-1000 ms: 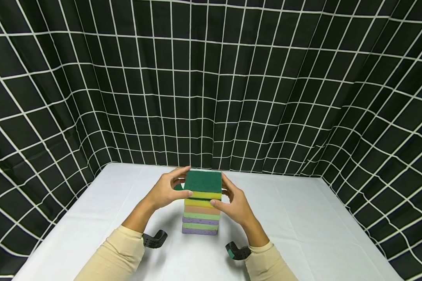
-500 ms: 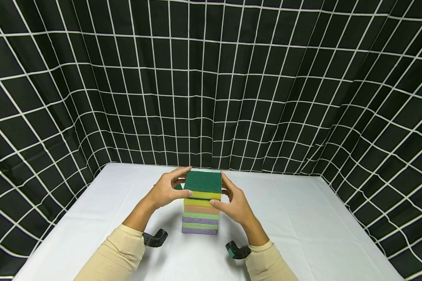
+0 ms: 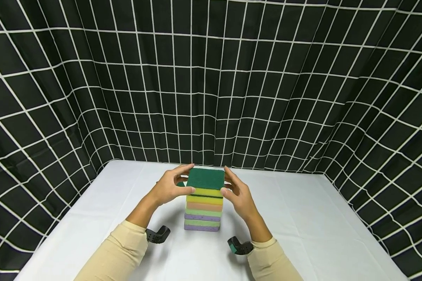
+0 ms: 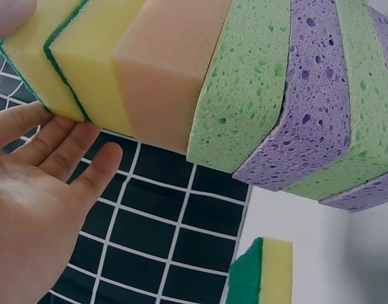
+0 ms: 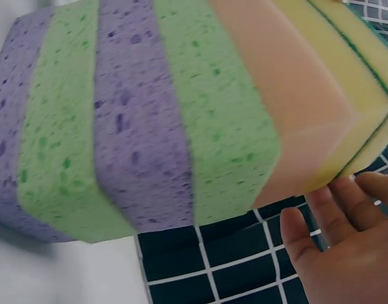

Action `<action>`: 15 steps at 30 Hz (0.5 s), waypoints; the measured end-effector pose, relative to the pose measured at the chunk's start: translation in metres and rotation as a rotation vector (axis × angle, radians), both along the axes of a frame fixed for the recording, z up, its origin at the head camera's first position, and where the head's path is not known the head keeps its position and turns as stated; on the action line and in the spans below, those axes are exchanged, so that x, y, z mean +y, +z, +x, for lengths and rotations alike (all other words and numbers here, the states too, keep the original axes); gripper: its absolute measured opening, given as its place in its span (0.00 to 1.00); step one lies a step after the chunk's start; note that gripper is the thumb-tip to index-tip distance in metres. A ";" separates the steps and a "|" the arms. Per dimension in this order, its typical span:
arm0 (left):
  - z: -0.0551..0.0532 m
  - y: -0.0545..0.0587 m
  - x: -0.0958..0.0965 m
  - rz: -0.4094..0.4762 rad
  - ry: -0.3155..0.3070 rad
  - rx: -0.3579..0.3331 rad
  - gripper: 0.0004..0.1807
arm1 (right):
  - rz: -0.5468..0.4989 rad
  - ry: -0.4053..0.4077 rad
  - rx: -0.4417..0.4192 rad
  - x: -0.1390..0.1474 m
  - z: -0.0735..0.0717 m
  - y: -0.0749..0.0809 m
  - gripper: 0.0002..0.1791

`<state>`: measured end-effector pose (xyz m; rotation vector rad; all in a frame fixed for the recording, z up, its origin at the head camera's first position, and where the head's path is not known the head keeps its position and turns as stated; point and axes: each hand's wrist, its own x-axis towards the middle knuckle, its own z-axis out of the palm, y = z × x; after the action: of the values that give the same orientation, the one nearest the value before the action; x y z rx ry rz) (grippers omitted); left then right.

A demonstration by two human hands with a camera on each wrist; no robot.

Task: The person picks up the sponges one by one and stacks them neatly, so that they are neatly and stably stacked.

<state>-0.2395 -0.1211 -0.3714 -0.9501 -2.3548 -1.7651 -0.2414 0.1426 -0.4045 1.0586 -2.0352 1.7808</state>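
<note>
A stack of sponges stands in the middle of the white table in the head view. On top lies a yellow sponge with a dark green scouring face point(image 3: 205, 178), above another yellow one point(image 3: 204, 200). Below come a peach sponge point(image 3: 204, 206) and alternating green and purple ones point(image 4: 314, 82). My left hand point(image 3: 168, 186) holds the top sponge's left side, thumb at the front corner, fingers along the side. At the right side, my right hand point(image 3: 240, 195) has its thumb at the front corner; its fingertips touch the upper yellow sponges in the right wrist view.
Behind the stack at left, another green and yellow sponge point(image 4: 276, 272) lies on the white table point(image 3: 295, 234). A black curtain with a white grid point(image 3: 211, 86) surrounds the table at the back and sides. Each wrist wears a black band mount point(image 3: 158, 235).
My right thumb has slid up and outward, from the second sponge's front to the top sponge's right corner. The left hand keeps its place on the stack; the view shifts slightly.
</note>
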 end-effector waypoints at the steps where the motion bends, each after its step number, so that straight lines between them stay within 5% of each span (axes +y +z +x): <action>1: -0.001 0.000 0.000 -0.001 0.000 0.002 0.40 | -0.013 -0.008 -0.007 0.000 0.000 0.002 0.35; 15: 0.001 0.001 0.001 -0.008 0.018 0.011 0.40 | -0.085 -0.044 0.016 -0.016 0.001 0.029 0.31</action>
<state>-0.2388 -0.1203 -0.3705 -0.9337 -2.3584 -1.7409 -0.2403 0.1265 -0.3759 0.9921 -1.9397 1.8137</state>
